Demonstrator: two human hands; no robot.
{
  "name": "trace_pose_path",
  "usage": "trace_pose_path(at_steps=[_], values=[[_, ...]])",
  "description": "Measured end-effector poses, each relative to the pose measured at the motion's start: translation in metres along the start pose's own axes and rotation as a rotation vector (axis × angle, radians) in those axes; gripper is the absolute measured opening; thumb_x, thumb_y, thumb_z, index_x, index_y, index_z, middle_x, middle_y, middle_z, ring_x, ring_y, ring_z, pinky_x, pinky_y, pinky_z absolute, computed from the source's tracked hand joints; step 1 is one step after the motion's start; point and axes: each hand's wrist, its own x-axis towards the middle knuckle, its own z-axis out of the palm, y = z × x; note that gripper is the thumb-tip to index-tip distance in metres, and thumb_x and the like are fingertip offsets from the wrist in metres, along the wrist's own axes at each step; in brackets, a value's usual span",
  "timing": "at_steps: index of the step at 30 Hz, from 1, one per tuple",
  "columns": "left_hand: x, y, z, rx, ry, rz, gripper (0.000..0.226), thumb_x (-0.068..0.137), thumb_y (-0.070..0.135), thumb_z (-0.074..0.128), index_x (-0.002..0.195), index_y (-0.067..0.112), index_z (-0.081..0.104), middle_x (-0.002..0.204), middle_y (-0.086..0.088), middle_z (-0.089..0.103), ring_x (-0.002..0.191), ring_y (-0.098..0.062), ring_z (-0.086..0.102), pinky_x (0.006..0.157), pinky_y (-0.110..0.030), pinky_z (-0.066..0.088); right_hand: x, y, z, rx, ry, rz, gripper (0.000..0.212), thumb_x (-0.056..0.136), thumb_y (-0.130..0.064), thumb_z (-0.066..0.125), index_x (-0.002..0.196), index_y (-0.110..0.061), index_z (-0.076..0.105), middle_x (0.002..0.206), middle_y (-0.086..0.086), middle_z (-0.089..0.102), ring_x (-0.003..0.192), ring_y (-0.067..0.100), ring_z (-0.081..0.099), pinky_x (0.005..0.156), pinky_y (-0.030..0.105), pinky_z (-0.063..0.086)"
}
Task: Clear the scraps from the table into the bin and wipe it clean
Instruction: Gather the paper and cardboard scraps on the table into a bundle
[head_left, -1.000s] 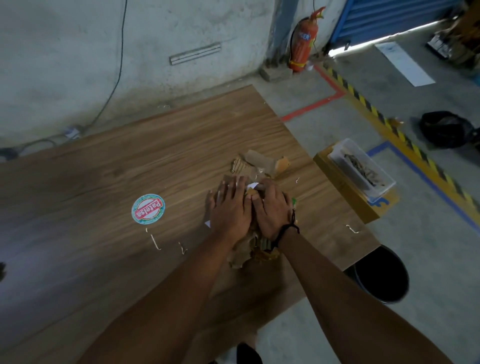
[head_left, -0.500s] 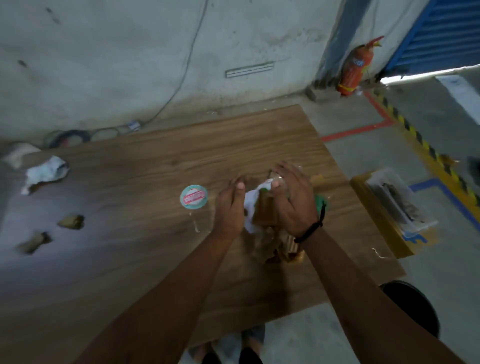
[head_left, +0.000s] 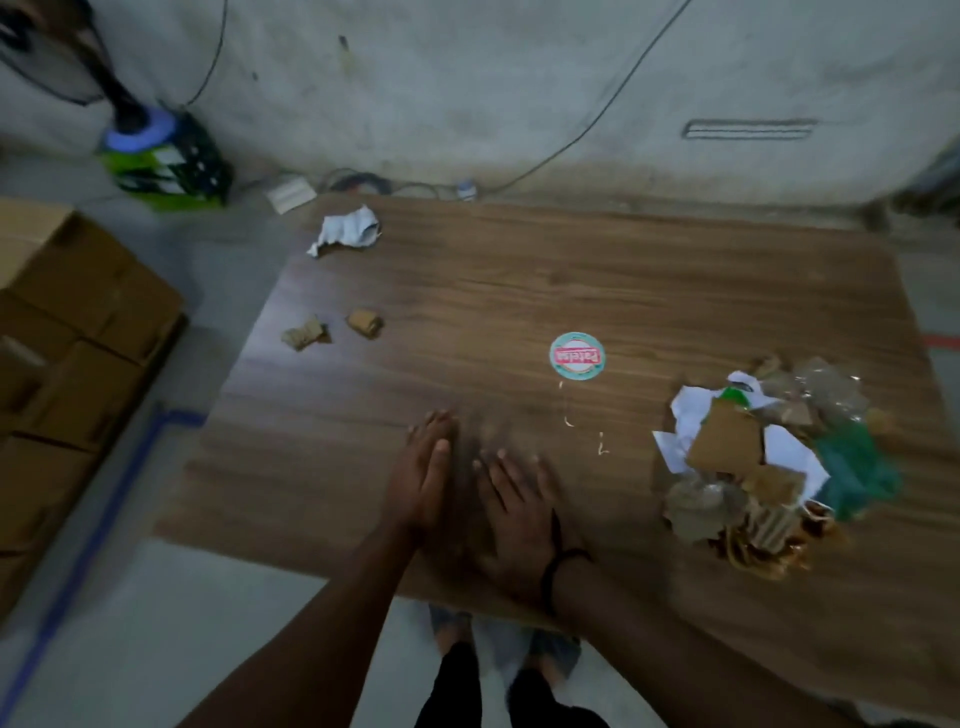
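Note:
A heap of scraps (head_left: 763, 457), made of cardboard bits, white paper and a green piece, lies on the right side of the wooden table (head_left: 519, 291). My left hand (head_left: 423, 478) and my right hand (head_left: 514, 514) hover side by side over the near middle of the table, fingers stretched out, holding nothing. A crumpled white paper (head_left: 345, 231) sits at the far left corner. Two small cardboard pieces (head_left: 332, 327) lie on the left side. A round sticker (head_left: 577, 356) shows on the table's middle. The bin is out of sight.
Stacked cardboard boxes (head_left: 67, 332) stand on the floor to the left. A green and blue object (head_left: 161, 161) and cables (head_left: 363, 184) lie by the wall behind the table. Thin light shreds (head_left: 569, 415) lie below the sticker. My feet (head_left: 504, 644) show under the near edge.
Both hands have let go of the scrap heap and moved left to the table's near middle. The view has swung left, so the heap now lies at the right.

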Motion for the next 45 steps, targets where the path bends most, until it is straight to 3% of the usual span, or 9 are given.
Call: trace_pose_path(at_steps=[6, 9, 13, 21, 28, 32, 38, 41, 45], values=[[0.011, 0.021, -0.002, -0.252, 0.047, -0.137, 0.043, 0.095, 0.044, 0.031, 0.132, 0.028, 0.046, 0.137, 0.003, 0.051, 0.127, -0.005, 0.047, 0.108, -0.027, 0.037, 0.08, 0.016, -0.025, -0.116, -0.022, 0.147, 0.083, 0.09, -0.062, 0.022, 0.151, -0.013, -0.004, 0.161, 0.004, -0.003, 0.148, 0.023, -0.007, 0.113, 0.054, -0.014], [0.023, 0.022, -0.027, -0.225, 0.12, -0.173, 0.049, 0.094, 0.046, 0.028, 0.134, 0.026, 0.049, 0.132, 0.001, 0.057, 0.12, -0.009, 0.053, 0.099, -0.027, 0.044, 0.124, 0.017, -0.033, -0.107, -0.027, 0.201, 0.091, 0.087, -0.072, 0.016, 0.15, -0.011, -0.008, 0.16, 0.004, -0.007, 0.147, 0.021, -0.012, 0.111, 0.053, -0.019], [0.039, 0.005, -0.081, -0.116, 0.219, -0.188, 0.054, 0.093, 0.047, 0.024, 0.135, 0.023, 0.048, 0.124, 0.009, 0.054, 0.114, -0.004, 0.049, 0.084, -0.004, 0.038, 0.17, -0.013, -0.035, -0.1, -0.063, 0.194, 0.094, 0.085, -0.075, 0.011, 0.15, -0.011, -0.009, 0.16, 0.005, -0.009, 0.147, 0.022, -0.013, 0.11, 0.056, -0.019], [0.106, -0.071, -0.173, 0.059, 0.352, -0.256, 0.053, 0.095, 0.049, 0.027, 0.139, 0.023, 0.042, 0.141, -0.008, 0.048, 0.128, -0.023, 0.045, 0.105, -0.043, 0.038, 0.253, -0.049, -0.039, 0.001, -0.024, 0.303, 0.1, 0.08, -0.08, 0.015, 0.151, -0.013, -0.006, 0.161, 0.002, -0.007, 0.147, 0.018, -0.013, 0.113, 0.054, -0.018], [0.167, -0.085, -0.157, 0.149, -0.054, -0.127, 0.077, 0.088, 0.063, 0.014, 0.149, 0.017, 0.021, 0.157, -0.002, 0.022, 0.145, -0.015, 0.016, 0.118, -0.029, 0.007, 0.312, -0.063, -0.029, -0.043, 0.032, 0.287, 0.082, 0.088, -0.068, -0.003, 0.152, -0.015, -0.002, 0.161, 0.001, -0.002, 0.147, 0.017, -0.008, 0.114, 0.053, -0.015], [0.189, -0.08, -0.145, 0.052, -0.065, -0.033, 0.076, 0.089, 0.066, 0.008, 0.149, 0.021, 0.022, 0.157, 0.001, 0.024, 0.146, -0.009, 0.012, 0.12, -0.029, 0.002, 0.33, -0.056, -0.038, 0.075, 0.155, 0.274, 0.082, 0.086, -0.06, -0.013, 0.152, -0.016, 0.008, 0.161, 0.0, 0.008, 0.148, 0.017, -0.002, 0.117, 0.049, -0.01], [0.312, -0.093, -0.181, 0.079, 0.119, 0.07, 0.066, 0.094, 0.056, 0.015, 0.14, 0.018, 0.044, 0.15, -0.009, 0.038, 0.141, -0.025, 0.03, 0.114, -0.052, 0.023, 0.326, 0.02, -0.077, 0.356, 0.31, 0.475, 0.072, 0.089, -0.053, 0.007, 0.15, -0.018, 0.019, 0.159, -0.001, 0.017, 0.148, 0.014, 0.005, 0.119, 0.037, -0.003], [0.367, -0.101, -0.187, 0.249, -0.072, 0.056, 0.072, 0.089, 0.063, 0.016, 0.144, 0.023, 0.037, 0.155, -0.007, 0.028, 0.144, -0.023, 0.023, 0.118, -0.041, 0.013, 0.315, 0.065, -0.078, 0.3, 0.283, 0.619, 0.067, 0.093, -0.049, 0.013, 0.15, -0.013, 0.022, 0.158, 0.005, 0.02, 0.147, 0.019, 0.01, 0.12, 0.039, 0.002], [0.359, -0.092, -0.169, 0.156, -0.294, 0.093, 0.068, 0.089, 0.063, 0.027, 0.138, 0.02, 0.046, 0.144, -0.007, 0.046, 0.132, -0.022, 0.042, 0.113, -0.041, 0.029, 0.313, 0.077, -0.066, 0.153, 0.171, 0.673, 0.068, 0.092, -0.052, 0.012, 0.15, -0.017, 0.022, 0.158, 0.003, 0.021, 0.147, 0.022, 0.012, 0.119, 0.042, 0.005]])
